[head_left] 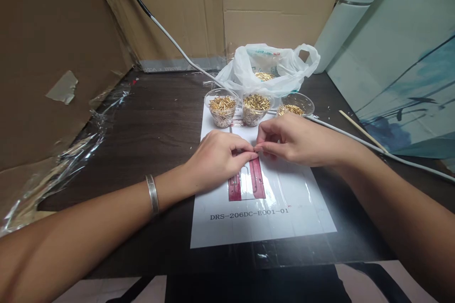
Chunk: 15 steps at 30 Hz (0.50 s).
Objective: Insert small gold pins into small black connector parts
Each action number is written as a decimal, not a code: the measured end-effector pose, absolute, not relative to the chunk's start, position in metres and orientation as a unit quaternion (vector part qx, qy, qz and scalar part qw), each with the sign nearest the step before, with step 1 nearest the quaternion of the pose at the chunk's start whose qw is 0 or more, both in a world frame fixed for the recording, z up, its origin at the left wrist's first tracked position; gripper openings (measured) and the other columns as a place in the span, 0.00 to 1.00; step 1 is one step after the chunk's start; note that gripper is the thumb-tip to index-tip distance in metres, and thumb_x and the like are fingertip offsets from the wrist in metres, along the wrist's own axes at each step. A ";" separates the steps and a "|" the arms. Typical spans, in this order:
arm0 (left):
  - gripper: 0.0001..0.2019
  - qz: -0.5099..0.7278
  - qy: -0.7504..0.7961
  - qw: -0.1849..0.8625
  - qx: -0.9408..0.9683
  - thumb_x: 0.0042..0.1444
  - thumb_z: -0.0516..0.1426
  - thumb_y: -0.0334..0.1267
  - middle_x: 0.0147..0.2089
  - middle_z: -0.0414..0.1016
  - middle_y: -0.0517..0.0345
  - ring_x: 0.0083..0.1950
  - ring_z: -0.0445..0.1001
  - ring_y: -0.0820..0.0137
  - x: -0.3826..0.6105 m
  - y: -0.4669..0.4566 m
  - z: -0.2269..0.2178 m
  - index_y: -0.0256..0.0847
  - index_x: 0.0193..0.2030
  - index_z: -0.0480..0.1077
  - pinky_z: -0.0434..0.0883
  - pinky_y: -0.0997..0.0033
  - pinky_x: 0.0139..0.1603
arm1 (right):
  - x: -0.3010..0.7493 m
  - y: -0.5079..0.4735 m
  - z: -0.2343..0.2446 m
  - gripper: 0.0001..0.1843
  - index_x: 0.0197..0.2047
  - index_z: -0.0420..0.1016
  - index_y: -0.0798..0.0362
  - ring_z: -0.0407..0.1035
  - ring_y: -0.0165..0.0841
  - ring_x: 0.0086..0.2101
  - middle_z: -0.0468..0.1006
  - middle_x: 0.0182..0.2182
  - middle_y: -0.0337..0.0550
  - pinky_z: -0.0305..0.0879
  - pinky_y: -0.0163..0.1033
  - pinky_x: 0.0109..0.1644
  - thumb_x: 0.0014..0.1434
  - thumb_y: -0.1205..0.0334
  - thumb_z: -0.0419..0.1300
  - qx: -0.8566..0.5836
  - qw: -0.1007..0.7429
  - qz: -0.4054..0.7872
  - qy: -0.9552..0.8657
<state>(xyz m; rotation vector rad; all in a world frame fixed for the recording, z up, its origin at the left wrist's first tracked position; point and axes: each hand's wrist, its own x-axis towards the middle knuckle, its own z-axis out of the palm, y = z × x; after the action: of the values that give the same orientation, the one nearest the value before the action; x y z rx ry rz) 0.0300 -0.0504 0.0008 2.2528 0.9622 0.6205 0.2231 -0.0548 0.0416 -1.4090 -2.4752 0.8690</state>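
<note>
My left hand point(217, 157) and my right hand point(295, 139) meet fingertip to fingertip over a white laminated sheet point(284, 208) on the dark table. Both hands pinch something small between thumb and fingers; it is too tiny to name. Under them lies a red fixture drawing point(256, 184) with the label DRS-206DC-E001-01 below it. A silver bangle point(152, 193) sits on my left wrist. Behind the hands stand three clear plastic cups point(222, 108) filled with small gold pins.
A white plastic bag point(265, 73) with more gold pins lies behind the cups. A grey cable point(373, 149) runs across the table at right, beside a wooden stick point(360, 130). Cardboard walls point(53, 57) and crumpled clear film point(71, 151) stand at left; a white board point(391, 47) leans at right.
</note>
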 end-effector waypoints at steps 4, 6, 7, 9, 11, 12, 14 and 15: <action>0.06 0.229 0.360 0.298 0.854 0.56 0.61 0.32 0.29 0.81 0.58 0.28 0.73 0.73 0.030 -0.051 0.001 0.38 0.34 0.81 0.63 0.73 0.30 | 0.220 -0.054 0.045 0.06 0.26 0.71 0.56 0.62 0.26 0.22 0.73 0.21 0.38 0.53 0.35 0.27 0.54 0.70 0.58 -0.462 0.063 0.269 -0.843; 0.06 0.228 0.360 0.298 0.854 0.56 0.61 0.32 0.29 0.81 0.58 0.27 0.73 0.73 0.030 -0.051 0.001 0.38 0.35 0.81 0.63 0.73 0.30 | 0.219 -0.054 0.047 0.07 0.25 0.71 0.56 0.61 0.26 0.22 0.73 0.21 0.38 0.52 0.35 0.27 0.54 0.71 0.58 -0.458 0.059 0.255 -0.850; 0.06 0.227 0.360 0.298 0.854 0.56 0.61 0.32 0.29 0.81 0.59 0.27 0.73 0.73 0.030 -0.050 0.001 0.38 0.35 0.81 0.63 0.73 0.30 | 0.218 -0.054 0.047 0.07 0.25 0.71 0.56 0.61 0.26 0.22 0.72 0.21 0.38 0.52 0.35 0.27 0.54 0.71 0.58 -0.455 0.060 0.248 -0.853; 0.06 0.227 0.359 0.297 0.856 0.56 0.61 0.32 0.28 0.81 0.59 0.27 0.72 0.73 0.030 -0.050 0.001 0.38 0.34 0.81 0.63 0.73 0.29 | 0.217 -0.055 0.048 0.07 0.25 0.71 0.56 0.60 0.26 0.21 0.72 0.21 0.38 0.51 0.36 0.28 0.54 0.72 0.58 -0.449 0.062 0.235 -0.860; 0.06 0.226 0.358 0.296 0.856 0.56 0.60 0.32 0.28 0.81 0.59 0.27 0.72 0.73 0.029 -0.049 0.000 0.38 0.34 0.81 0.63 0.73 0.30 | 0.217 -0.056 0.048 0.07 0.25 0.72 0.56 0.59 0.26 0.21 0.71 0.21 0.38 0.50 0.36 0.28 0.53 0.72 0.57 -0.445 0.065 0.223 -0.865; 0.06 0.224 0.359 0.297 0.856 0.56 0.60 0.32 0.28 0.81 0.59 0.27 0.73 0.73 0.029 -0.049 0.000 0.38 0.34 0.81 0.63 0.73 0.30 | 0.216 -0.057 0.048 0.07 0.25 0.72 0.56 0.59 0.26 0.21 0.70 0.20 0.38 0.50 0.36 0.28 0.53 0.73 0.57 -0.444 0.065 0.217 -0.867; 0.07 0.222 0.363 0.299 0.854 0.56 0.60 0.32 0.29 0.81 0.58 0.28 0.74 0.72 0.029 -0.049 0.000 0.39 0.35 0.81 0.64 0.72 0.30 | 0.216 -0.058 0.048 0.07 0.26 0.72 0.56 0.58 0.26 0.20 0.70 0.19 0.38 0.49 0.36 0.27 0.53 0.73 0.56 -0.446 0.065 0.206 -0.869; 0.07 0.221 0.366 0.301 0.853 0.56 0.60 0.32 0.29 0.81 0.58 0.28 0.74 0.72 0.030 -0.050 0.000 0.38 0.35 0.81 0.64 0.72 0.30 | 0.216 -0.059 0.048 0.07 0.26 0.73 0.57 0.58 0.26 0.20 0.70 0.19 0.38 0.49 0.36 0.26 0.53 0.72 0.56 -0.445 0.064 0.203 -0.870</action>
<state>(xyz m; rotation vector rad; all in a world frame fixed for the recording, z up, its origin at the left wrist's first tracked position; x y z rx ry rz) 0.0295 -0.0496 0.0005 2.2624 0.9699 0.5852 0.2155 -0.0587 0.0480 -1.3450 -2.6256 0.6124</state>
